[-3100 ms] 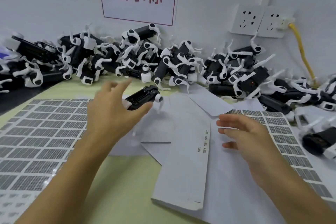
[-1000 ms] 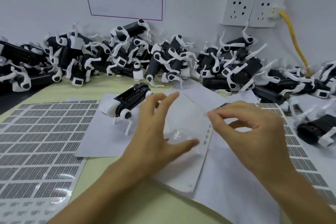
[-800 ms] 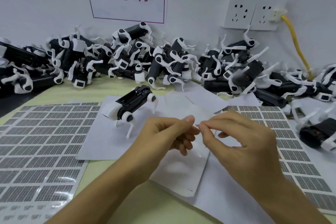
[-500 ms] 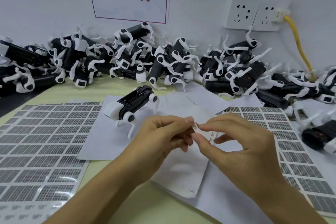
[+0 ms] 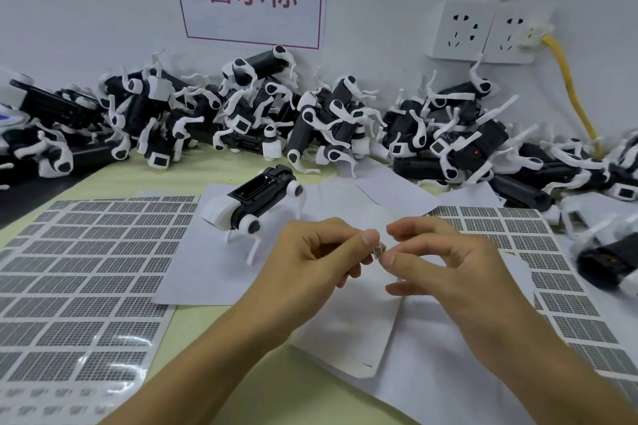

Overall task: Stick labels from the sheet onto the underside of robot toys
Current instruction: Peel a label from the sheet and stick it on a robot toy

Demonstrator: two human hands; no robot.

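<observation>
A small label (image 5: 379, 252) is pinched between the thumbs and forefingers of my left hand (image 5: 321, 255) and my right hand (image 5: 445, 266), held above a white backing strip (image 5: 348, 328) lying on the table. One black-and-white robot toy (image 5: 262, 203) stands on white paper just left of and beyond my left hand. A label sheet (image 5: 86, 272) with rows of grey labels lies at the left. A second label sheet (image 5: 545, 269) lies at the right, partly under my right hand.
A long heap of black-and-white robot toys (image 5: 310, 121) runs along the wall behind. Another toy (image 5: 607, 259) lies at the right edge. Wall sockets (image 5: 483, 31) with a yellow cable (image 5: 573, 93) are at the upper right. Loose white paper (image 5: 386, 193) covers the table's middle.
My left hand let go of the robot toy, which now stands on the paper. Both hands came together over the strip and now pinch a small label between them.
</observation>
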